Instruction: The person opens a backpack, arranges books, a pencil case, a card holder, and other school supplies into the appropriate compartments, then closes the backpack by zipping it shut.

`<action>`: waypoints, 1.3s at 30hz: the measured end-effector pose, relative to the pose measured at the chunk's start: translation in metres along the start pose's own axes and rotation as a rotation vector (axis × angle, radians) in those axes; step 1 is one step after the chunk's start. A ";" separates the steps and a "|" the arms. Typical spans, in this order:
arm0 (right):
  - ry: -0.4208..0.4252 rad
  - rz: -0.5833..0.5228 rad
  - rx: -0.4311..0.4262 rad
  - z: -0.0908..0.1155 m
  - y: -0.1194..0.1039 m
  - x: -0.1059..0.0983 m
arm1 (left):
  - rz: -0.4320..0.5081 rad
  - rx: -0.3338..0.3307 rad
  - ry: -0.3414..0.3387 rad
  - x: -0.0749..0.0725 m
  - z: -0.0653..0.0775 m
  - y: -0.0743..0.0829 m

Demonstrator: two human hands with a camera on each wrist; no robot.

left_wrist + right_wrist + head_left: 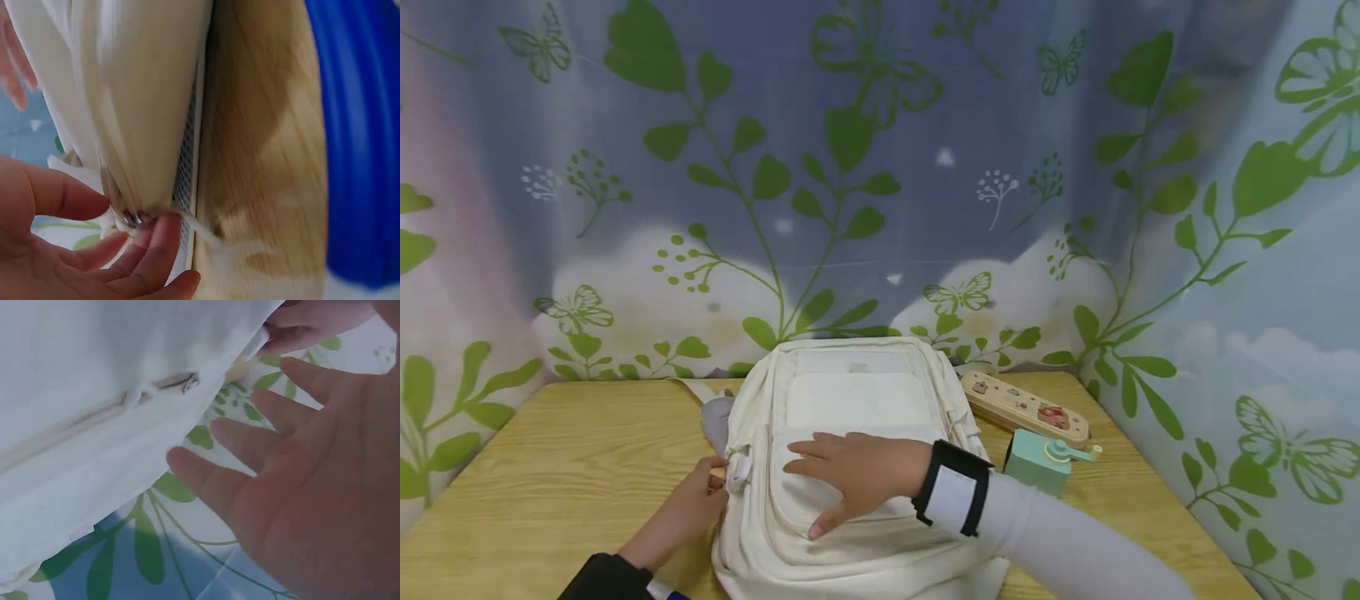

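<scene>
A cream backpack [861, 400] lies on the wooden table with its front facing up. At its left side, my left hand [692, 502] has curled fingers against the edge, close to a white buckle [739, 473]. The left wrist view shows that hand's thumb and fingers around a small metal zipper pull [134, 219], partly hidden by the fingers. My right hand [861, 477] hovers over the front pocket with its fingers spread and nothing in them. In the right wrist view, another zipper pull [191, 382] hangs on the bag's closed-looking seam.
To the right of the bag are a beige pencil case [1022, 410] with printed figures and a mint-green box with a crank [1037, 462]. A grey piece [718, 421] pokes out at the bag's left. A patterned curtain [880, 208] surrounds the table [587, 450].
</scene>
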State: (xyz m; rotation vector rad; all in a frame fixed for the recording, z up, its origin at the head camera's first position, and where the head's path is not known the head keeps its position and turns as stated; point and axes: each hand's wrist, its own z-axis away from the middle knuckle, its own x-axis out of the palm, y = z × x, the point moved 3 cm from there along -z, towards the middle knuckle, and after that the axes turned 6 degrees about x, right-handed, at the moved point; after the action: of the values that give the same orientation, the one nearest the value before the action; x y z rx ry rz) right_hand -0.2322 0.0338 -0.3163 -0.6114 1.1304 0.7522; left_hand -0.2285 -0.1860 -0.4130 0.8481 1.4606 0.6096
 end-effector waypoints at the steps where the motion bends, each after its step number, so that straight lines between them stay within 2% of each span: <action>1: -0.007 0.021 0.026 -0.006 0.000 -0.002 | -0.001 -0.014 -0.004 -0.001 0.000 -0.001; 6: -0.075 0.010 0.186 -0.024 0.012 -0.001 | -0.013 -0.067 -0.043 -0.003 -0.002 -0.012; 10: -0.110 -0.029 0.270 -0.027 0.021 0.007 | -0.080 -0.057 -0.036 0.000 -0.003 -0.018; 14: -0.107 0.004 0.316 -0.027 0.022 0.008 | -0.088 -0.052 -0.049 0.001 -0.002 -0.018; 19: -0.098 0.060 0.350 -0.030 0.019 0.005 | 0.006 -0.063 -0.114 0.001 -0.004 -0.020; 21: -0.096 0.070 0.358 -0.032 0.019 0.006 | 0.038 -0.071 -0.123 0.001 -0.003 -0.021; 23: -0.093 0.070 0.362 -0.032 0.019 0.006 | 0.029 -0.058 -0.116 0.001 -0.002 -0.021; 24: -0.092 0.066 0.362 -0.032 0.019 0.007 | 0.011 -0.057 -0.112 0.001 -0.001 -0.020; 27: -0.093 0.061 0.365 -0.033 0.017 0.007 | -0.078 0.001 -0.092 -0.002 0.004 -0.015; 31: -0.102 0.066 0.374 -0.034 0.015 0.009 | -0.269 0.101 -0.059 -0.007 0.017 -0.004; 34: -0.111 0.075 0.375 -0.035 0.015 0.009 | -0.411 0.121 -0.054 -0.008 0.028 0.004; 37: -0.119 0.062 0.367 -0.037 0.015 0.009 | -0.490 0.129 -0.101 -0.006 0.041 0.008; 39: -0.120 0.048 0.360 -0.038 0.015 0.008 | -0.504 0.170 -0.160 -0.005 0.049 0.010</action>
State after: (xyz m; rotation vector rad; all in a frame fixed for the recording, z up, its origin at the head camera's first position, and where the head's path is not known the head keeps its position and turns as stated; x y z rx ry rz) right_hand -0.2639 0.0157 -0.3372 -0.2345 1.1367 0.5979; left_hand -0.1786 -0.1899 -0.4062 0.6053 1.5159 0.0391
